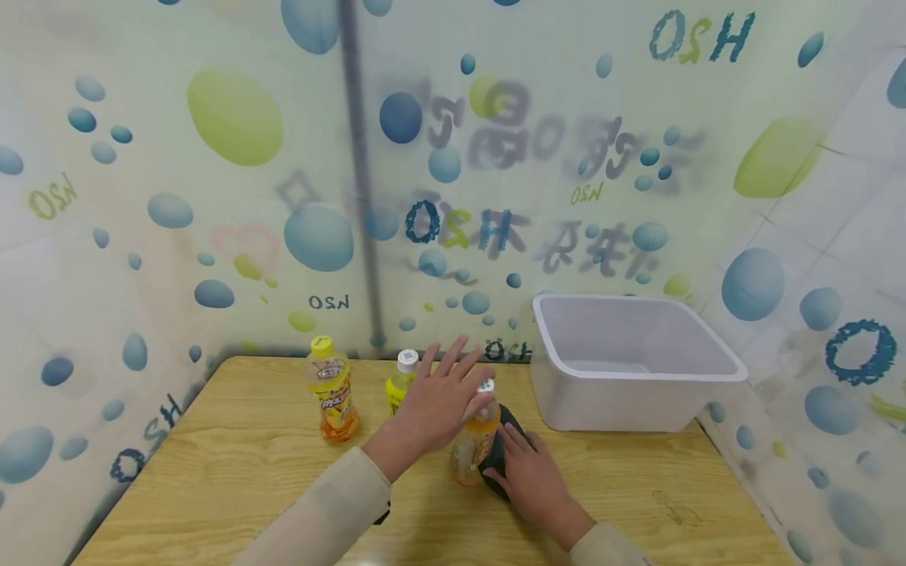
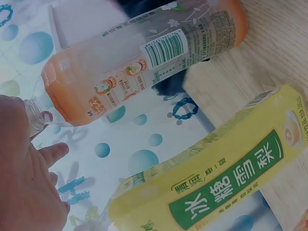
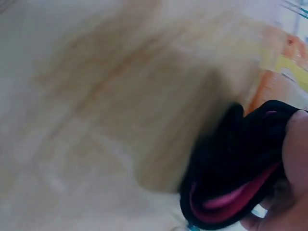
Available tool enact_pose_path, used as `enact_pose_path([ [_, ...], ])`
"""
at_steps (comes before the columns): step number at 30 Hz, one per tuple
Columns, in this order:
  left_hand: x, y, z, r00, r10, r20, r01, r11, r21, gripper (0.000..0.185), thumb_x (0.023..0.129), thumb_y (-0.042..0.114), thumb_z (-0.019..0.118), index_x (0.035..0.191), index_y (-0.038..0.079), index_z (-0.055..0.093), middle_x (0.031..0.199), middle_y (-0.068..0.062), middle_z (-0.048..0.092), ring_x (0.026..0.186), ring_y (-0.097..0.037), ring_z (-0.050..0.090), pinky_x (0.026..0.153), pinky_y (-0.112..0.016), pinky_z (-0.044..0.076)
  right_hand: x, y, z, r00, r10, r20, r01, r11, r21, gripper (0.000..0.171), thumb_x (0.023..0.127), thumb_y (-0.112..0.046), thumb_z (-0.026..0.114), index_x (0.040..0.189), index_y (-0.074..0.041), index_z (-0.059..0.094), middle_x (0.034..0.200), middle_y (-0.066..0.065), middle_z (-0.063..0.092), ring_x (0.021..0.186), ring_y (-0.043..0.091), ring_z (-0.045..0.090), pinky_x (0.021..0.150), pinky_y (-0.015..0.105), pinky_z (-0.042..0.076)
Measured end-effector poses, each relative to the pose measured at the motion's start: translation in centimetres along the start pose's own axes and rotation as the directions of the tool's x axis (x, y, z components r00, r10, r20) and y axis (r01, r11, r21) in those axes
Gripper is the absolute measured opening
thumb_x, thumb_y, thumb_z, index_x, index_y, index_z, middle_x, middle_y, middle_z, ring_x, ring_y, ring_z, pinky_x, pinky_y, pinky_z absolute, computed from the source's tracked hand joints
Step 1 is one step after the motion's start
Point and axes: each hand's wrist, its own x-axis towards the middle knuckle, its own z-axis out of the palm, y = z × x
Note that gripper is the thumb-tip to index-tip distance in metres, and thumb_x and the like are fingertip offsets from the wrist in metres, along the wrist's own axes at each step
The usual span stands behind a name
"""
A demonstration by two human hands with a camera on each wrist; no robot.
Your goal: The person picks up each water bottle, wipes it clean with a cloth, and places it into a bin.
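Table: a light-brown wood-grain tabletop (image 1: 262, 479), its back edge near the wall and a faint darker mark at right front.
Walls: pale, partly see-through sheeting (image 1: 241, 314) printed with blue and green drops and "H2O" lettering; blurred grey characters and a dark vertical stripe (image 1: 361, 165) show at the back.
White bin: a deep rectangular white plastic bin (image 1: 623, 405) at the table's right rear, its top uncovered.
Bottle in hand: a clear plastic bottle with orange label and white cap (image 1: 470, 452), front centre; whether its base touches the wood, I cannot tell.
Left hand: the left hand (image 1: 435, 409) pinches this bottle near its cap between thumb and forefinger, other fingers spread.
Right hand: the right hand (image 1: 534, 475) grips a folded black cloth with pink lining (image 3: 236, 159) beside the bottle.
Other bottles: a yellow-labelled, white-capped bottle (image 1: 399, 385) behind the left forearm; a yellow-capped bottle with orange contents (image 1: 335, 397) farther left, upright.
Sleeves: pale beige (image 1: 329, 503).
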Motion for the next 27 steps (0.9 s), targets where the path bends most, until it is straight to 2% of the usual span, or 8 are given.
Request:
enact_pose_path([
  [5,0.0,0.1,-0.1,1.0,0.0,-0.002,0.0,1.0,0.005,0.049,0.104,0.053,0.027,0.145,0.03,0.041,0.161,0.001,0.029,0.154,-0.024,0.008,0.121,-0.056,0.012,-0.1,-0.1,1.2,0.997,-0.01,0.079,0.012,0.999,-0.032,0.061,0.095,-0.056,0.048,0.134,-0.01,0.059,0.15,0.001,0.048,0.141,0.02,0.042,0.113,0.048,0.036],
  [9,-0.1,0.1,-0.2,1.0,-0.004,0.005,0.005,1.0,-0.007,0.05,0.103,0.053,0.027,0.145,0.029,0.042,0.161,0.001,0.029,0.154,-0.024,0.007,0.121,-0.056,0.01,0.0,0.0,1.6,0.995,-0.01,0.095,0.012,1.0,-0.024,0.061,0.095,-0.056,0.047,0.134,-0.011,0.059,0.152,0.001,0.046,0.142,0.02,0.04,0.114,0.049,0.034],
  [12,-0.2,0.1,-0.1,1.0,-0.008,0.005,0.008,1.0,-0.018,0.049,0.104,0.052,0.027,0.145,0.03,0.042,0.161,0.001,0.029,0.154,-0.024,0.007,0.122,-0.056,0.01,0.0,0.0,1.5,0.996,0.005,0.088,-0.008,0.999,0.031,0.063,0.095,-0.055,0.047,0.14,-0.01,0.054,0.152,0.002,0.045,0.142,0.021,0.041,0.114,0.05,0.033],
  [16,-0.1,0.1,-0.1,1.0,-0.008,-0.002,0.008,1.0,-0.021,0.049,0.104,0.052,0.027,0.145,0.03,0.041,0.161,0.002,0.029,0.154,-0.024,0.006,0.121,-0.056,0.01,-0.1,0.1,1.0,0.999,0.025,0.034,-0.028,0.995,0.097,0.064,0.096,-0.054,0.047,0.141,-0.009,0.052,0.149,0.003,0.049,0.14,0.022,0.044,0.113,0.051,0.034],
  [19,-0.1,0.2,-0.1,1.0,-0.009,-0.002,0.009,1.0,-0.015,0.048,0.104,0.052,0.028,0.145,0.031,0.041,0.161,0.001,0.03,0.154,-0.024,0.007,0.121,-0.056,0.01,0.0,0.3,0.3,0.999,0.027,-0.027,-0.024,0.995,0.096,0.062,0.096,-0.053,0.046,0.138,-0.008,0.056,0.147,0.003,0.052,0.138,0.021,0.046,0.112,0.05,0.035],
  [23,-0.2,0.1,-0.1,1.0,-0.011,0.002,0.011,1.0,-0.005,0.048,0.104,0.052,0.028,0.145,0.031,0.041,0.16,0.001,0.03,0.154,-0.024,0.007,0.121,-0.056,0.01,0.4,0.6,-1.7,0.996,0.046,-0.081,-0.038,0.995,0.095,0.059,0.096,-0.05,0.05,0.136,-0.006,0.057,0.148,0.003,0.051,0.139,0.02,0.046,0.113,0.047,0.036],
  [27,-0.1,0.1,-0.1,1.0,-0.012,-0.004,0.012,1.0,0.011,0.048,0.104,0.051,0.028,0.145,0.031,0.041,0.161,0.001,0.03,0.154,-0.024,0.007,0.121,-0.056,0.01,0.6,1.0,-4.1,0.99,0.084,-0.111,-0.067,0.987,0.146,0.058,0.096,-0.046,0.053,0.137,-0.005,0.055,0.149,0.004,0.049,0.139,0.021,0.045,0.114,0.046,0.034],
])
